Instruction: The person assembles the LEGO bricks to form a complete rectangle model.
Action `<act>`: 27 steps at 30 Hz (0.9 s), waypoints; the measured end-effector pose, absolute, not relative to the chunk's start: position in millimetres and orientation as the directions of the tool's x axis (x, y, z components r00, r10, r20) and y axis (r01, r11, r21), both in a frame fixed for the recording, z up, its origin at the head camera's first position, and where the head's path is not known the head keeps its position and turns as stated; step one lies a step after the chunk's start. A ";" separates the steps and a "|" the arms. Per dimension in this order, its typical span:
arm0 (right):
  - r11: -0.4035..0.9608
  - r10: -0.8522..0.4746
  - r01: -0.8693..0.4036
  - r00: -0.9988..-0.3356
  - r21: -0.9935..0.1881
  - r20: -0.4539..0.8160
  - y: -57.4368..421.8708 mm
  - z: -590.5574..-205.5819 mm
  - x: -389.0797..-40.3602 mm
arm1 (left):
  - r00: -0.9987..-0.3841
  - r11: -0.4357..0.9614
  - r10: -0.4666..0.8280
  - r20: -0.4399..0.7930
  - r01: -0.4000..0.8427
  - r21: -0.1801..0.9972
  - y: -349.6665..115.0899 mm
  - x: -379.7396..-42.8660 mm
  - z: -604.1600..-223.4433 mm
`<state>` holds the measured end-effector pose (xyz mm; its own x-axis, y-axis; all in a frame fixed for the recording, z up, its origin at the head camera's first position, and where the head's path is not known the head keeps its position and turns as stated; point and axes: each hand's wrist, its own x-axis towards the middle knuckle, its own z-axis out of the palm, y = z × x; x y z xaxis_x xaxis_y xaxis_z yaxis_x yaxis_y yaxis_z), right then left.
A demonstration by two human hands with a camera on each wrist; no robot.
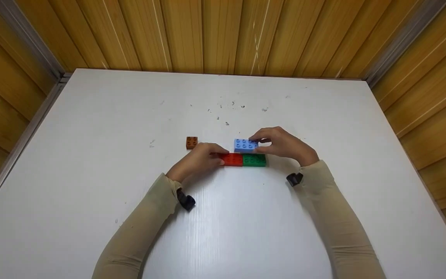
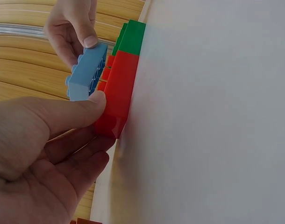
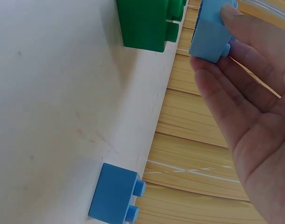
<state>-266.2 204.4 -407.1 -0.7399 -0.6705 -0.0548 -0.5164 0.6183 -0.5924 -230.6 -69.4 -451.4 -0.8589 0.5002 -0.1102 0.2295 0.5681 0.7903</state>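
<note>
My left hand (image 1: 201,159) pinches the left end of a red toy brick (image 2: 121,84) between thumb and fingers. The red brick lies on the white table, end to end with a green brick (image 1: 254,160). In my right hand (image 1: 283,144), a light blue brick (image 1: 243,145) with two rows of studs is held by its right end. In the left wrist view this blue brick (image 2: 89,70) hangs just above the red brick's studs, apart from them, hollow underside facing down. My right thumb (image 3: 240,21) presses one side of it.
A small brown brick (image 1: 191,142) stands left of the left hand. Another blue brick (image 3: 113,193) sits on the table in the right wrist view; in the head view I cannot make it out. Wood-patterned panels (image 1: 223,37) rise behind the white table (image 1: 223,232).
</note>
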 end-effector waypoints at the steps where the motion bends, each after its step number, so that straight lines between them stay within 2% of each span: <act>1: 0.613 -0.675 -0.523 -0.736 -0.593 -0.049 204.6 -407.8 -265.8 | -0.860 0.568 0.498 -0.114 0.224 0.792 -69.6 -230.4 -451.5; 14: 0.603 -0.693 -0.513 -0.716 -0.611 -0.083 203.7 -411.8 -259.7 | -0.861 0.568 0.495 -0.113 0.223 0.792 -69.6 -229.8 -453.6; 27: 0.560 -0.726 -0.546 -0.686 -0.624 -0.050 201.7 -412.0 -256.9 | -0.859 0.560 0.502 -0.102 0.233 0.795 -70.1 -230.9 -452.9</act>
<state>-256.9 201.7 -412.0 -0.6862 -0.7257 -0.0502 -0.5461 0.5595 -0.6235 -230.9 -70.1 -452.9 -0.8591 0.5016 -0.1015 0.2332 0.5602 0.7948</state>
